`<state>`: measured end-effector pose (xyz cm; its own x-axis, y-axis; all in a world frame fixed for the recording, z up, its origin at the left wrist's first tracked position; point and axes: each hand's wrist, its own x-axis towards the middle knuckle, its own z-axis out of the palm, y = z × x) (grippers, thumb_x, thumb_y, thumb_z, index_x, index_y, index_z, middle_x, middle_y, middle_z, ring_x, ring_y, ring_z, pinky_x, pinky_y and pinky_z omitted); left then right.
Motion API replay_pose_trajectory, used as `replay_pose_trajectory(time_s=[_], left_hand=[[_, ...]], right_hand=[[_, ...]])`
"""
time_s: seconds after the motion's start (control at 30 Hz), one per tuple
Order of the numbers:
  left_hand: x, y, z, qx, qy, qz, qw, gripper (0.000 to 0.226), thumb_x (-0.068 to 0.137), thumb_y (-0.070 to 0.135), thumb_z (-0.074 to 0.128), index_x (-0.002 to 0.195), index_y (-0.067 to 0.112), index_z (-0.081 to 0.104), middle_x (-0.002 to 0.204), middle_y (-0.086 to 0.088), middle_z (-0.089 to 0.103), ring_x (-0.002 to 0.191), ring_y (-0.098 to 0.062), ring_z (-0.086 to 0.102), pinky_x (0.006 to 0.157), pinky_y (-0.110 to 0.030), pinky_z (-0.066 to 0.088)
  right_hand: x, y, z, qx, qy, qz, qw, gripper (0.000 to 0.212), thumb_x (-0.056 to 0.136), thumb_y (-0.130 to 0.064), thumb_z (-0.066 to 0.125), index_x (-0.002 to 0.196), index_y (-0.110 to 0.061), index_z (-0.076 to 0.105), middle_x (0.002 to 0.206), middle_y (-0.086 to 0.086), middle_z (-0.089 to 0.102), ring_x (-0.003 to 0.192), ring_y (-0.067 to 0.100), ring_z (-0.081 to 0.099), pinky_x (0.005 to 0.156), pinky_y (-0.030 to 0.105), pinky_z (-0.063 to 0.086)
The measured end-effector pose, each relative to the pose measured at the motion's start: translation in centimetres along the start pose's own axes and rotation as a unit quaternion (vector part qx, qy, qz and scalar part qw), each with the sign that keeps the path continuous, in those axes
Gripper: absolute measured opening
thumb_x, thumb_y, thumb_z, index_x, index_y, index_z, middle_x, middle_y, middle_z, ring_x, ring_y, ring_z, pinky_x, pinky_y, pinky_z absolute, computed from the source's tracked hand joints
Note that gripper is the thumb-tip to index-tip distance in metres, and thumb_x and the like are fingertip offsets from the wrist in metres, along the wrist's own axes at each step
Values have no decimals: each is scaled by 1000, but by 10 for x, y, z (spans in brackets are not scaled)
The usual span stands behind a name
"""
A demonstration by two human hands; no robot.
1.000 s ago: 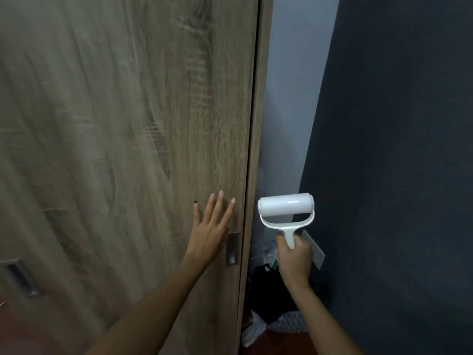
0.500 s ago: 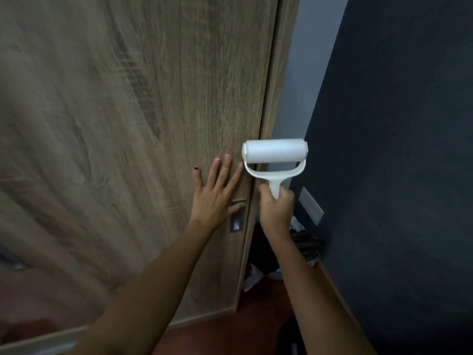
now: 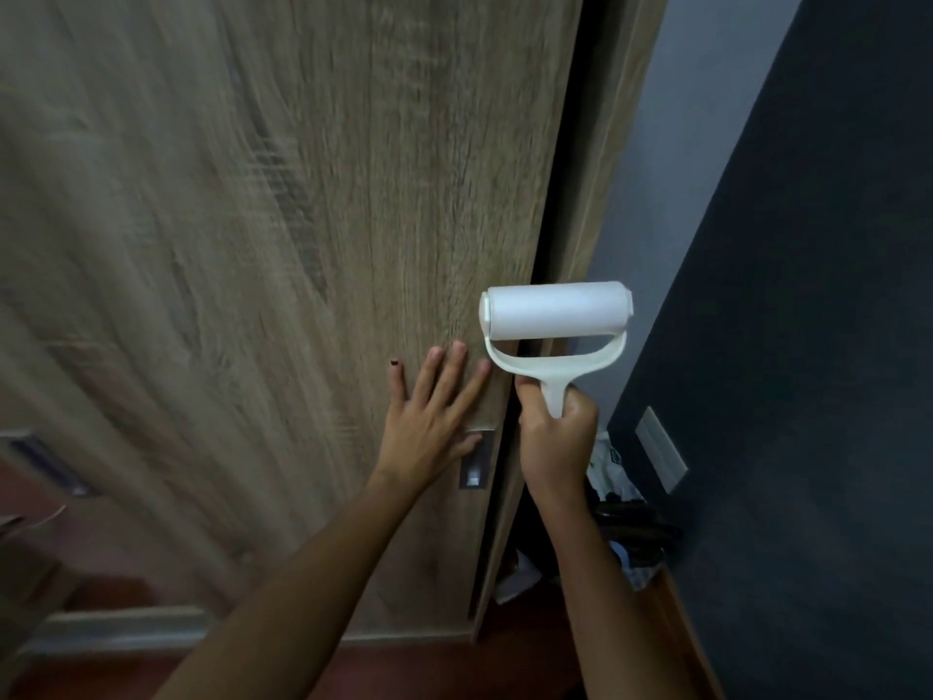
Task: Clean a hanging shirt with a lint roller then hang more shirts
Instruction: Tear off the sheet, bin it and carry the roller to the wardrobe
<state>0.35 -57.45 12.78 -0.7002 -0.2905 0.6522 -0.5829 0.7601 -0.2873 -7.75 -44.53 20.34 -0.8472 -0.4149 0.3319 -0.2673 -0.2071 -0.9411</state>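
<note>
A white lint roller (image 3: pixel 555 315) stands upright in front of the right edge of a wooden wardrobe door (image 3: pixel 303 245). My right hand (image 3: pixel 555 442) grips its handle from below. My left hand (image 3: pixel 429 421) lies flat on the door with straight, spread fingers, just above a small metal recessed handle (image 3: pixel 474 469). A dark gap shows between the door's right edge and the wardrobe frame (image 3: pixel 606 169). No shirt is in view.
A dark blue wall (image 3: pixel 808 346) with a pale switch plate (image 3: pixel 659 449) closes in the right side. Bags and clutter (image 3: pixel 621 512) lie on the reddish floor in the narrow corner beside the wardrobe. A second recessed handle (image 3: pixel 45 462) shows at far left.
The roller and my right hand rose and moved left toward the door edge. A dark gap has appeared along the door's right edge under my left hand's push. The view shifted.
</note>
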Motion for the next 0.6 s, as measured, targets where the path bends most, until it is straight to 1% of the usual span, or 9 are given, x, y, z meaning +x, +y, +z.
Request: replay_pose_trajectory(time_s=[0.07, 0.2, 0.3, 0.37, 0.4, 0.43, 0.5, 0.57, 0.6], left_hand=[[-6, -9, -1, 7, 0, -12, 1000, 118, 71, 65, 65, 152, 22, -9, 159, -10, -20, 147, -30, -15, 111, -65, 0], [-27, -29, -7, 22, -18, -62, 998, 111, 76, 66, 59, 153, 23, -7, 159, -8, -18, 147, -31, -12, 109, -69, 4], [-47, -37, -10, 32, -36, -138, 989, 104, 79, 64, 55, 153, 24, -6, 160, -7, -16, 147, -32, -9, 107, -70, 3], [-56, -42, -17, 36, -57, -193, 979, 102, 80, 61, 57, 152, 27, -6, 161, -7, -9, 147, -35, -4, 106, -72, 2], [-59, -44, -23, 35, -69, -219, 973, 101, 80, 59, 60, 153, 28, -4, 161, -7, -5, 147, -36, -1, 105, -72, 3], [-61, -47, -30, 32, -78, -244, 966, 97, 82, 54, 61, 153, 28, 0, 161, -8, 0, 146, -38, 3, 105, -73, 4], [-65, -50, -42, 23, -82, -292, 953, 86, 86, 44, 57, 153, 27, 7, 161, -11, 4, 146, -40, 7, 105, -73, 8], [-65, -52, -49, -1, -70, -324, 944, 78, 89, 42, 47, 154, 23, 8, 161, -12, 2, 147, -38, 4, 107, -72, 10], [-63, -54, -50, -18, -59, -327, 943, 77, 91, 45, 43, 154, 20, 6, 161, -13, 0, 147, -37, 1, 109, -71, 11]], right_hand=[[-4, 2, -1, 13, -20, 13, 1000, 32, 78, -22, 64, 51, -23, 47, 43, -12, 49, 44, 4, 44, 48, 23, 35], [-11, 2, -1, 23, -85, 26, 996, 30, 79, -27, 64, 53, -24, 49, 46, -13, 50, 45, 4, 46, 49, 23, 35], [-19, 3, 1, 67, -176, 61, 980, 8, 75, -35, 64, 76, -30, 58, 64, -12, 54, 55, 7, 49, 54, 26, 37], [-24, 4, 3, 95, -242, 80, 962, 23, 76, -27, 61, 99, -28, 56, 76, -9, 55, 59, 5, 48, 54, 21, 38], [-27, 3, 6, 104, -263, 84, 955, 24, 79, -17, 59, 101, -24, 53, 77, -4, 54, 56, 5, 46, 50, 19, 37], [-29, -1, 9, 110, -280, 87, 950, 20, 83, -8, 56, 97, -21, 51, 75, 2, 53, 51, 7, 44, 45, 19, 35], [-32, -4, 18, 108, -297, 92, 944, 17, 90, 1, 54, 91, -15, 51, 73, 10, 51, 47, 9, 43, 40, 23, 36], [-33, -5, 30, 99, -288, 82, 949, 9, 92, -6, 59, 99, -12, 57, 78, 7, 58, 52, 9, 52, 45, 26, 47], [-34, -4, 36, 102, -273, 75, 954, 12, 92, -11, 61, 104, -12, 59, 80, 5, 61, 55, 8, 55, 49, 28, 52]])
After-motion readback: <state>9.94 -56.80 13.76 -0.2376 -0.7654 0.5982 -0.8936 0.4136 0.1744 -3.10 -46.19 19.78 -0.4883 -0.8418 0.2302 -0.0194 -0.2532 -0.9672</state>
